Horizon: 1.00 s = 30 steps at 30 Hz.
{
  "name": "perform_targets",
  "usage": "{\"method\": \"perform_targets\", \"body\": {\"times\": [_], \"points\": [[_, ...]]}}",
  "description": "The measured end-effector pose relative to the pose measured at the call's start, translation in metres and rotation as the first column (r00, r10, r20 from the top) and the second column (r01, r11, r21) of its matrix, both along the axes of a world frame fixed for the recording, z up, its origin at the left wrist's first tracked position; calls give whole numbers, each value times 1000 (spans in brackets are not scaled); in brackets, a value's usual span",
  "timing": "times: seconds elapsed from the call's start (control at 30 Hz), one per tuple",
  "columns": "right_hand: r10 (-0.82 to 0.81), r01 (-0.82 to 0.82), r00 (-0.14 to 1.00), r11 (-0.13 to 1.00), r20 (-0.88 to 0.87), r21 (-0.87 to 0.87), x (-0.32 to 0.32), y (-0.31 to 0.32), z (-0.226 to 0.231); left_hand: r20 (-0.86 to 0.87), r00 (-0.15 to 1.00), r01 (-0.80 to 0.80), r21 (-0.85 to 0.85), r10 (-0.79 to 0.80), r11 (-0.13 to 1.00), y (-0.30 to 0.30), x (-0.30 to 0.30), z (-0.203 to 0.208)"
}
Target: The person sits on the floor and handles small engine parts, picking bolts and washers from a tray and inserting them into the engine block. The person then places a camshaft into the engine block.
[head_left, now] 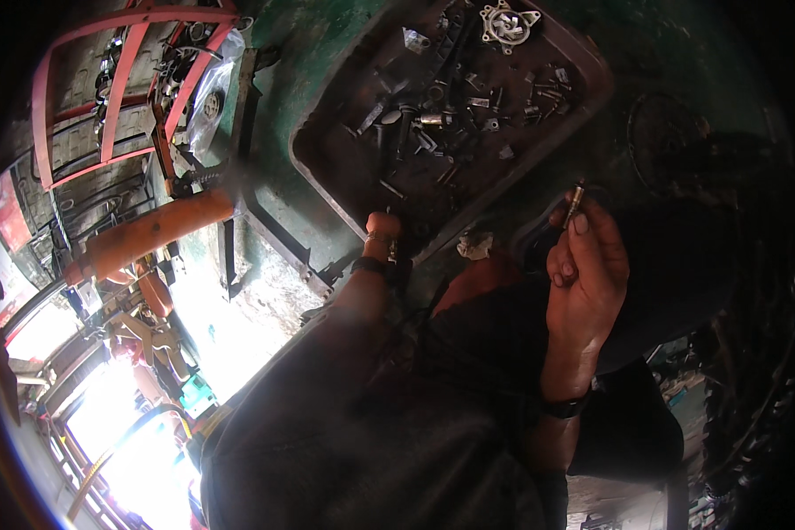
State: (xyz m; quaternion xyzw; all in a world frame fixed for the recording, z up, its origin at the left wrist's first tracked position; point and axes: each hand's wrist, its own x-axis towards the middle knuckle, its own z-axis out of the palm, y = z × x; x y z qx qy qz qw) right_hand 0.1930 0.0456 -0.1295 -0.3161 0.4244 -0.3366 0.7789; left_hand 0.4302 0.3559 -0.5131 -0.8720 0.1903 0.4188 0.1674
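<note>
Spotting left hand (381, 224) at near-left corner of brown tray (340, 172), on stretched-out forearm. Looks bunched, fist-like; cannot tell whether fingers pinch anything, too dark and small. Going right, past loose metal parts (430, 119) scattered in tray, with round cast housing (508, 26) at far right. Then finding right hand (587, 261), raised just right of tray's near edge, beside dark-clothed leg (671, 274). Pinching small brass-coloured cylindrical part (576, 203) between thumb and index fingertips, with other fingers curled toward palm. Tilted, upper end leaning right, lower end partly hidden in grip. Probably light and stiff; likely slippery if oily, apt to roll. Unlikely to break, though possibly delicate at narrow tip. Best held mid-body, with fingertips. Showing right forearm rising from near side, wrist roughly straight.
</note>
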Motion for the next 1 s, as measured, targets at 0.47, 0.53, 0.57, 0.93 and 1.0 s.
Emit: {"method": "perform_targets", "body": {"times": [0.47,0.53,0.57,0.93,1.0], "points": [[-4,4,1000,1000,-10,0,2,1,1,54,980,-174,-234,191,957,-44,-49,37],[-28,28,999,999,-22,18,3,2,2,104,949,-259,-271,296,927,-56,-54,56],[-49,50,998,998,-29,29,4,1,1,100,947,-267,-284,306,921,-62,-55,63],[-5,5,1000,1000,-15,14,1,0,2,67,982,-157,-245,178,957,-75,-52,76],[-6,7,1000,1000,-23,17,1,0,2,15,996,-81,-231,87,970,-72,-47,79]]}}
